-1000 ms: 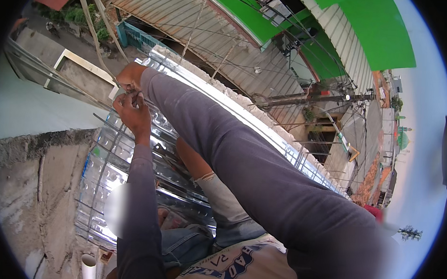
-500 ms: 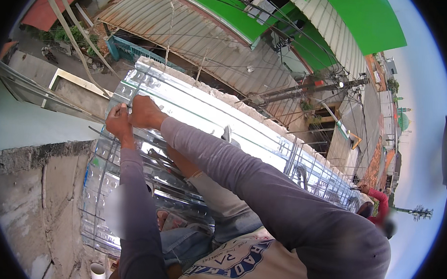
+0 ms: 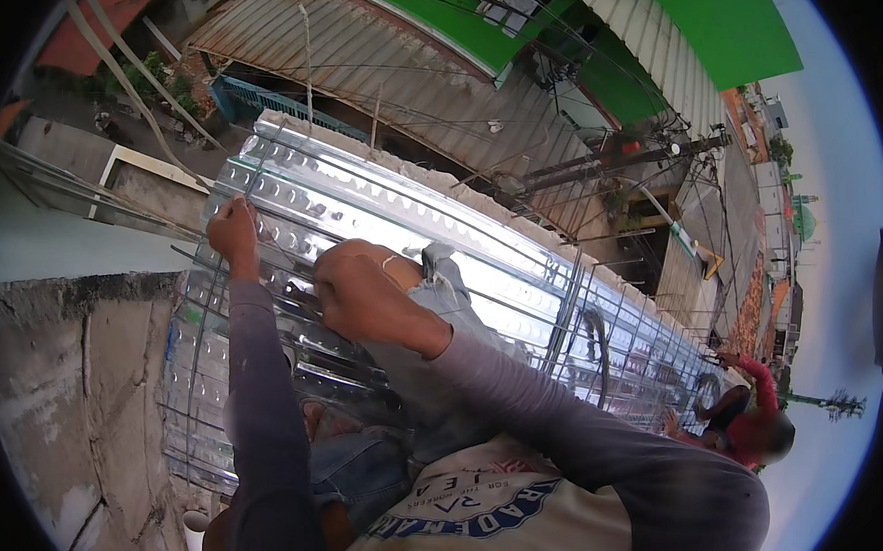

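Observation:
My left hand point(image 3: 233, 235) is closed, its fingers pinched at a crossing of thin steel bars point(image 3: 253, 184) near the deck's left end. What lies between those fingers is too small to make out. Beside my bent knee, my right hand point(image 3: 367, 297) is curled into a fist above the deck; what it may hold is hidden. Under the bars lies shiny, ribbed metal decking point(image 3: 405, 210) with rows of raised dimples. A dark, narrow shape shows just left of the right hand, its kind unclear.
A rough concrete edge point(image 3: 551, 251) borders the deck, with a drop to rusty corrugated roofs point(image 3: 391, 76) beyond. Bundled wire point(image 3: 593, 341) lies on the mesh at right. A co-worker in red point(image 3: 750, 427) crouches at the far right. Cables point(image 3: 135, 75) pass at left; a cement wall point(image 3: 43, 376) stands lower left.
My right hand has drawn back from beside the left hand, toward my knee. The left hand stays near the bar crossing. The co-worker at right has come further into view.

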The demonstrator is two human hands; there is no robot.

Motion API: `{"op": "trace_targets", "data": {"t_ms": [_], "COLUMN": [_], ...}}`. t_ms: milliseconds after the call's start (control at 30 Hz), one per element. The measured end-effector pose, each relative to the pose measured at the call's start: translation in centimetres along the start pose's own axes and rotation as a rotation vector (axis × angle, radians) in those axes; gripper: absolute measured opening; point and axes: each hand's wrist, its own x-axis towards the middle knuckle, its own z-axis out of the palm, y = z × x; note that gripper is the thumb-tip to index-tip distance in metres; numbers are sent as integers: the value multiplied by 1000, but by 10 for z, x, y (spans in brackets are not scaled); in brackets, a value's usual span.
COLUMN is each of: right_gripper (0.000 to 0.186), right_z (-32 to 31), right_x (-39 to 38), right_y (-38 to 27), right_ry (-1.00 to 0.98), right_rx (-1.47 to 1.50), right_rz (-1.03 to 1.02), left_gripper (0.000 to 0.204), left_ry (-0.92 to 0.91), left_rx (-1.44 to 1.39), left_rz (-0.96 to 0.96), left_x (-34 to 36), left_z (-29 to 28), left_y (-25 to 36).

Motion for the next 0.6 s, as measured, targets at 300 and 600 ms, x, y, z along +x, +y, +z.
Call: {"op": "trace_targets", "data": {"t_ms": [300,600], "right_gripper": [22,38], "right_z": [0,-125], "right_x": [-123,-152], "right_y": [-3,120], "right_ry": [-229,493], "right_rx": [127,233], "right_rz": [78,503], "left_gripper": [19,13], "left_ry": [-158,-186], "left_rx": [-678,-236], "left_rz": [-625,-459], "left_x": [17,35], "left_z": [-2,-8], "left_y": [-9,-6]}}
